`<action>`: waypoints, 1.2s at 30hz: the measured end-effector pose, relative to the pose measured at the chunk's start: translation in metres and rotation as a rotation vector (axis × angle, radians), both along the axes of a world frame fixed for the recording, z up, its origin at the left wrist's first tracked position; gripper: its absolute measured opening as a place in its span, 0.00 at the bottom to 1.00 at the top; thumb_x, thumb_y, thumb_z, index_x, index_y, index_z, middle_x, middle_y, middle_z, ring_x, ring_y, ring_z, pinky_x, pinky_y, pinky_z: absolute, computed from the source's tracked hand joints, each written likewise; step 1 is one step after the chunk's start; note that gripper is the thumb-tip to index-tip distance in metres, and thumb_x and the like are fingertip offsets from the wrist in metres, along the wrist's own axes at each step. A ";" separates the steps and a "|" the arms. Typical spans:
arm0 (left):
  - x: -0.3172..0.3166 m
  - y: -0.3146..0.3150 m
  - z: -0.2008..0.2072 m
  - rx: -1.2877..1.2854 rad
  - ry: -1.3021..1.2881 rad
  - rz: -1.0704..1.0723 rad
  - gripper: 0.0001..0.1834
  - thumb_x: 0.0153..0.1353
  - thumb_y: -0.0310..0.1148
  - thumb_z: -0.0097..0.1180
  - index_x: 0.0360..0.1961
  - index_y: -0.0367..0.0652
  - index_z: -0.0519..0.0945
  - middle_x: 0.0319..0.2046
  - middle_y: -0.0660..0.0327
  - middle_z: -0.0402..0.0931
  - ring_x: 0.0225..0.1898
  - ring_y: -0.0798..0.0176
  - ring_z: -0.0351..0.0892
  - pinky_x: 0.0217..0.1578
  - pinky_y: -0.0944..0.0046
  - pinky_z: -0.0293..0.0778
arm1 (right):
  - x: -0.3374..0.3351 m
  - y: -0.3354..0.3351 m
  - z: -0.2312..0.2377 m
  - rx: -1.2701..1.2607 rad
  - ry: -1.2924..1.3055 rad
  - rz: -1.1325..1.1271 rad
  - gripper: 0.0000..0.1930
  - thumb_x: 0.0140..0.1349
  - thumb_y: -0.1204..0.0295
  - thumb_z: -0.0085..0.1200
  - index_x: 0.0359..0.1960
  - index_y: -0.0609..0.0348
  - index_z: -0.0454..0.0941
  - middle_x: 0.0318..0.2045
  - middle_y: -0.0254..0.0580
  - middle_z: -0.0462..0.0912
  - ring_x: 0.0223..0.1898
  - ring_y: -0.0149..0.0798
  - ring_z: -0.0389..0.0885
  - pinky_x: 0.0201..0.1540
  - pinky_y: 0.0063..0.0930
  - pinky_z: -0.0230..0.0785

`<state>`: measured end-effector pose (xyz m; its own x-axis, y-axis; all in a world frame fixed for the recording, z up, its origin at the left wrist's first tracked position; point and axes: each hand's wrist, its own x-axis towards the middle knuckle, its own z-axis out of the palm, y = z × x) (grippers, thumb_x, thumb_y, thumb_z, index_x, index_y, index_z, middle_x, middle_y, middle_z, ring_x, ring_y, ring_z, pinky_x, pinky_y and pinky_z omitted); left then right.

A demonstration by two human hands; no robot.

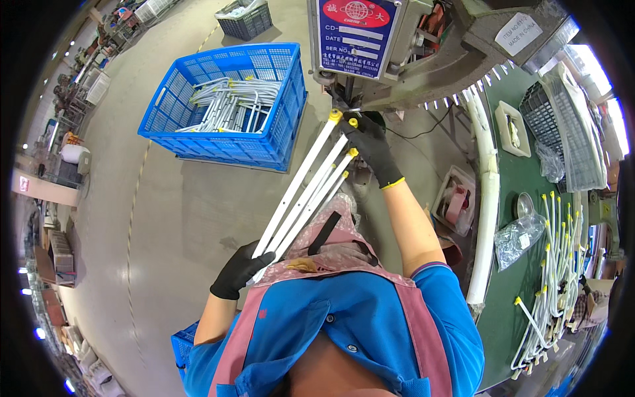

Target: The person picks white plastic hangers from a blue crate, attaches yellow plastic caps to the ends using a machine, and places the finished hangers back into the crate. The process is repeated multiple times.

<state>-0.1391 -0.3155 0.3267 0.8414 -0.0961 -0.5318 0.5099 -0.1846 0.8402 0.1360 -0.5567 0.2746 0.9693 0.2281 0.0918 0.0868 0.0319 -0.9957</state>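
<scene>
Several white metal tubes (pixel 296 190) with yellow end caps slant across in front of me. My left hand (pixel 240 269), in a black glove, is closed round their lower ends. My right hand (pixel 374 147), gloved in black with a yellow cuff edge, is closed at the capped upper ends, just under the head of a machine (pixel 350 40) with a blue and red plate. A yellow cap (pixel 335 116) on the leftmost tube sits right below the machine's tool. My right fingertips are partly hidden behind the tubes and the machine.
A blue plastic crate (pixel 221 143) holding many white tubes stands at the left. On the green table (pixel 506 218) at right lie more bent tubes (pixel 559 278), a clear bag (pixel 520 239) and a white tray (pixel 513 130). A dark crate (pixel 243 24) stands farther back.
</scene>
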 end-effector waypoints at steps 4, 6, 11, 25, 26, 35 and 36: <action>-0.003 0.004 -0.001 -0.045 0.017 0.050 0.24 0.60 0.42 0.56 0.50 0.33 0.74 0.40 0.58 0.78 0.42 0.67 0.74 0.45 0.66 0.69 | -0.001 0.010 0.010 0.065 -0.091 0.051 0.15 0.57 0.62 0.60 0.38 0.62 0.76 0.25 0.28 0.75 0.23 0.23 0.70 0.25 0.22 0.63; -0.002 0.005 -0.006 -0.034 -0.002 0.050 0.24 0.60 0.42 0.56 0.50 0.33 0.74 0.40 0.58 0.78 0.41 0.67 0.75 0.44 0.66 0.70 | 0.002 0.012 0.013 0.014 -0.102 0.031 0.15 0.57 0.61 0.60 0.34 0.61 0.76 0.21 0.27 0.72 0.20 0.21 0.68 0.21 0.21 0.61; 0.004 0.009 -0.025 -0.083 -0.025 0.051 0.24 0.60 0.42 0.56 0.50 0.33 0.74 0.40 0.58 0.78 0.41 0.67 0.75 0.44 0.66 0.70 | 0.010 0.011 0.013 -0.464 -0.263 -0.068 0.18 0.59 0.62 0.56 0.45 0.62 0.77 0.36 0.44 0.82 0.37 0.37 0.78 0.44 0.29 0.67; -0.007 0.018 0.001 -0.181 0.074 0.046 0.26 0.60 0.41 0.56 0.53 0.32 0.72 0.43 0.57 0.77 0.44 0.66 0.73 0.48 0.65 0.68 | 0.009 0.013 0.011 -0.265 -0.055 0.012 0.16 0.58 0.62 0.55 0.42 0.60 0.79 0.34 0.45 0.82 0.35 0.39 0.79 0.43 0.28 0.69; -0.009 0.020 0.005 -0.200 0.080 0.075 0.23 0.59 0.37 0.56 0.51 0.33 0.74 0.40 0.58 0.77 0.41 0.66 0.74 0.44 0.66 0.69 | 0.009 0.013 0.010 -0.170 0.027 0.042 0.16 0.58 0.62 0.55 0.42 0.61 0.79 0.34 0.45 0.82 0.36 0.39 0.79 0.43 0.28 0.69; -0.004 0.023 -0.003 -0.174 0.103 0.104 0.23 0.56 0.34 0.58 0.50 0.31 0.74 0.40 0.57 0.78 0.40 0.64 0.76 0.45 0.66 0.69 | 0.006 0.009 -0.019 -0.320 -0.089 0.024 0.22 0.58 0.58 0.54 0.48 0.63 0.74 0.35 0.45 0.80 0.35 0.36 0.77 0.41 0.28 0.69; -0.005 0.023 -0.004 -0.176 0.096 0.104 0.23 0.56 0.34 0.58 0.50 0.31 0.74 0.40 0.57 0.78 0.40 0.64 0.76 0.45 0.65 0.69 | 0.003 0.007 -0.024 -0.321 -0.107 0.005 0.23 0.58 0.59 0.54 0.50 0.62 0.73 0.37 0.47 0.80 0.37 0.38 0.78 0.43 0.29 0.69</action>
<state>-0.1440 -0.2925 0.3227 0.7980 -0.1102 -0.5925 0.5976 0.0181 0.8016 0.1392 -0.5499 0.2510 0.9569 0.2662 0.1158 0.1919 -0.2807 -0.9404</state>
